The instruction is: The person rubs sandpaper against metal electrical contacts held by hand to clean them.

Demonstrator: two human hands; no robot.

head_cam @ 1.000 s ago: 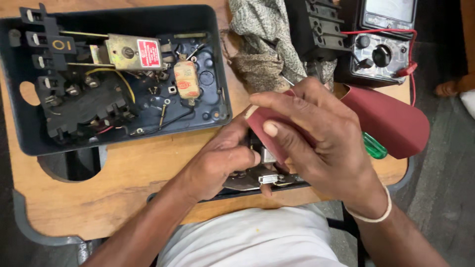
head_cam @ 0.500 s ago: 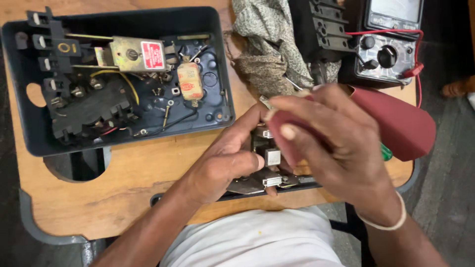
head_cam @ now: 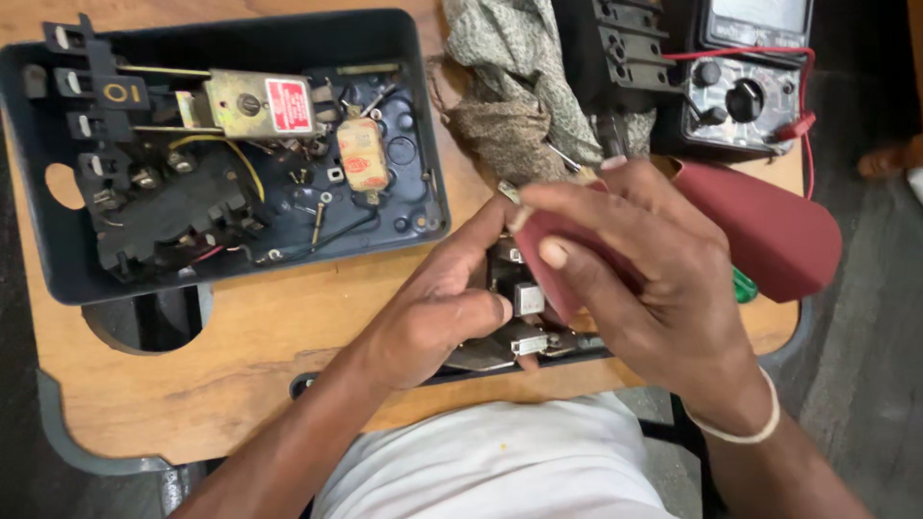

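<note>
My left hand [head_cam: 444, 306] grips a black electrical part with metal contacts [head_cam: 514, 327] near the front edge of the wooden desk [head_cam: 260, 356]. My right hand [head_cam: 646, 288] holds a folded piece of dark red sandpaper [head_cam: 562, 259] pressed against the top of that part. The rest of the red sandpaper sheet [head_cam: 769, 235] spreads out to the right under my hand. Much of the part is hidden by my fingers.
An open dark switch housing [head_cam: 231, 163] with fuse carriers, wires and a coil lies at the back left. A patterned cloth [head_cam: 519, 91], a black terminal block [head_cam: 615, 53] and a multimeter [head_cam: 745, 77] with red leads stand at the back right. A green screwdriver handle [head_cam: 742, 284] pokes out.
My right hand has slid with the sandpaper along the part, a little up and to the right. The left hand keeps its hold.
</note>
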